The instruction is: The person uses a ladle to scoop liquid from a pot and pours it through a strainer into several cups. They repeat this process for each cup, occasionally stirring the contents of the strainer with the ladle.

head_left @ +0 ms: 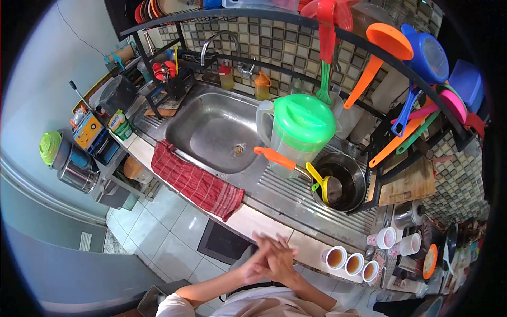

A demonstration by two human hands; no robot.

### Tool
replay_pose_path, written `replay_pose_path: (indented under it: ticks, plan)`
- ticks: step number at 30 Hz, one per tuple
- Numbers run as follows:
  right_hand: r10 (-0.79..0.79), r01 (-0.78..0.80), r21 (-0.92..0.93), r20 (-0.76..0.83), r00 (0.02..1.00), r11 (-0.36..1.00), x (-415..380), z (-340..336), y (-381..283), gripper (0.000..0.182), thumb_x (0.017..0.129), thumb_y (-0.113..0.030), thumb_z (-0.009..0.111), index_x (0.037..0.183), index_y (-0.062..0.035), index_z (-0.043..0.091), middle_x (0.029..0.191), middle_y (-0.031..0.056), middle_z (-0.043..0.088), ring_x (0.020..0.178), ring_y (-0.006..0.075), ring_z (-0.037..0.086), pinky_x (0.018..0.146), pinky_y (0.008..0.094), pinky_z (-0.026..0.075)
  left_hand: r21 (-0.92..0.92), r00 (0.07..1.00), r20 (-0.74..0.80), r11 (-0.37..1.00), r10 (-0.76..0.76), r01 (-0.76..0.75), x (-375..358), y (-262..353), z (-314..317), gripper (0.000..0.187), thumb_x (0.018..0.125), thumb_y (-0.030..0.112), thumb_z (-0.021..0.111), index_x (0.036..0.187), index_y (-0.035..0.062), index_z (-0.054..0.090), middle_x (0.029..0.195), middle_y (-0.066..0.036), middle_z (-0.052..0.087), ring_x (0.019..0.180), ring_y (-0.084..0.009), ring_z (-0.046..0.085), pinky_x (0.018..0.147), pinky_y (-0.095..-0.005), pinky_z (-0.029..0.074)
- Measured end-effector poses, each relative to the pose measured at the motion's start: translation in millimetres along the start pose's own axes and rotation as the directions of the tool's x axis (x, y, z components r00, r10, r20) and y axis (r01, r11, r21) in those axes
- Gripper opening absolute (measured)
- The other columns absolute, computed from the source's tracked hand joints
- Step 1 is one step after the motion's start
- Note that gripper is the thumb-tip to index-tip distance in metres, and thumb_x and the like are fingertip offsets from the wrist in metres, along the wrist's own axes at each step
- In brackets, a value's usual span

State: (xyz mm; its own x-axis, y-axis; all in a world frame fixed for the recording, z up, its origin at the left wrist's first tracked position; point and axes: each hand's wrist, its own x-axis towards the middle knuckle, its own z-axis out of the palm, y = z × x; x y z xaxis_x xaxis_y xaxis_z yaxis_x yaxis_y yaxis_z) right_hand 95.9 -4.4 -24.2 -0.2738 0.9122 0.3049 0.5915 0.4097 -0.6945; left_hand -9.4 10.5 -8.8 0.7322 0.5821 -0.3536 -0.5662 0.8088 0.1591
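My left hand [255,268] and my right hand [281,260] are pressed together in front of my body, one lying across the other. Their fingers are stretched out and slightly blurred at the tips, and no object shows in them. The hands hover near the counter's front edge. To their right, three cups of brown liquid [336,258] stand in a row on the counter. A red striped towel [195,179] hangs over the edge to the left.
Behind the towel is a steel sink [211,129] with a faucet [222,39]. A green-lidded pitcher [303,121] stands beside a dark pot [355,182] holding a yellow-handled ladle [331,190]. More cups [387,238] sit at the right. Utensils hang from the overhead rack [296,18].
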Motion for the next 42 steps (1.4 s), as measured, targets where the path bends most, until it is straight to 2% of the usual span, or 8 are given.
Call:
replay_pose_path:
  ticks: [6,7,8,9,19,32,36,42]
  plan:
    - [0.067,-0.082,0.194,0.081,0.994,0.978,-24,15,-6,0.044,0.078,-0.043,0.05,0.098,-0.0051,0.063,0.083,0.0147,0.063,0.078,0.0305,0.057,0.072,0.0389,0.042,0.146,0.374,0.613,0.366,0.696,-0.919,19,-54,-42,0.054,0.094,0.042,0.016,0.112,0.0048,0.05,0.103,-0.019,0.05,0.085,-0.0276,0.05,0.075,-0.04,0.042]
    - [0.102,-0.118,0.213,0.083,0.991,0.97,-26,15,-7,0.042,0.08,-0.039,0.047,0.099,-0.0042,0.062,0.085,0.0163,0.063,0.078,0.0305,0.057,0.071,0.0395,0.042,0.133,0.804,0.372,0.831,0.463,-0.54,11,-45,-45,0.043,0.089,0.039,0.032,0.111,0.0061,0.049,0.101,-0.017,0.051,0.089,-0.0285,0.052,0.079,-0.0403,0.043]
    - [0.137,-0.153,0.232,0.085,0.987,0.961,-26,14,-7,0.041,0.082,-0.035,0.044,0.101,-0.0033,0.062,0.087,0.0178,0.062,0.078,0.0304,0.057,0.071,0.04,0.041,-0.033,0.987,0.161,0.999,-0.006,0.012,8,-38,-46,0.038,0.085,0.037,0.048,0.109,0.0073,0.049,0.099,-0.014,0.053,0.093,-0.0293,0.053,0.083,-0.0406,0.043]
    - [0.134,-0.15,0.229,0.082,0.988,0.962,-26,12,-9,0.041,0.082,-0.035,0.044,0.101,-0.0033,0.062,0.087,0.0178,0.062,0.078,0.0304,0.057,0.071,0.04,0.041,-0.079,0.993,-0.113,0.997,0.015,-0.024,10,-47,-40,0.024,0.081,0.028,0.055,0.091,0.0061,0.051,0.08,-0.01,0.052,0.075,-0.0273,0.054,0.072,-0.0395,0.046]
    - [0.225,-0.223,-0.032,0.067,0.972,0.974,-39,-6,-9,0.038,0.085,-0.032,0.041,0.097,-0.0022,0.062,0.086,0.02,0.062,0.077,0.0337,0.058,0.071,0.0409,0.043,-0.248,0.978,-0.207,0.969,-0.035,-0.017,17,-47,-17,0.02,0.086,0.023,0.05,0.094,0.0047,0.047,0.094,-0.012,0.056,0.096,-0.0262,0.053,0.089,-0.0378,0.04]
    - [0.221,-0.061,-0.511,0.26,0.94,0.858,-59,-53,-24,0.042,0.083,-0.039,0.046,0.094,-0.0035,0.065,0.089,0.0121,0.064,0.071,0.0233,0.061,0.061,0.0307,0.047,0.086,0.949,-0.06,0.945,-0.311,0.315,4,-48,-4,0.029,0.086,0.024,0.053,0.105,0.002,0.052,0.105,-0.009,0.056,0.096,-0.0142,0.055,0.084,-0.026,0.045]
    - [-0.126,0.142,-0.374,0.066,0.99,0.916,-59,-108,-32,0.025,0.073,-0.031,0.064,0.079,-0.0069,0.064,0.082,0.0068,0.064,0.069,0.0174,0.061,0.058,0.0297,0.049,0.163,0.904,-0.164,0.893,-0.395,0.42,22,-42,0,0.025,0.085,0.021,0.055,0.102,0.0027,0.055,0.09,-0.004,0.061,0.079,-0.0099,0.06,0.065,-0.019,0.05]
    - [0.172,-0.443,-0.304,-0.628,0.759,0.843,-79,-196,-17,0.015,0.068,-0.003,0.059,0.082,-0.0052,0.064,0.079,0.0092,0.063,0.072,0.0271,0.059,0.067,0.0355,0.046,0.362,0.993,-0.122,0.931,-0.004,0.048,41,-6,0,0.017,0.085,0.017,0.051,0.091,0.0023,0.055,0.065,-0.005,0.058,0.071,-0.0219,0.063,0.067,-0.026,0.052]
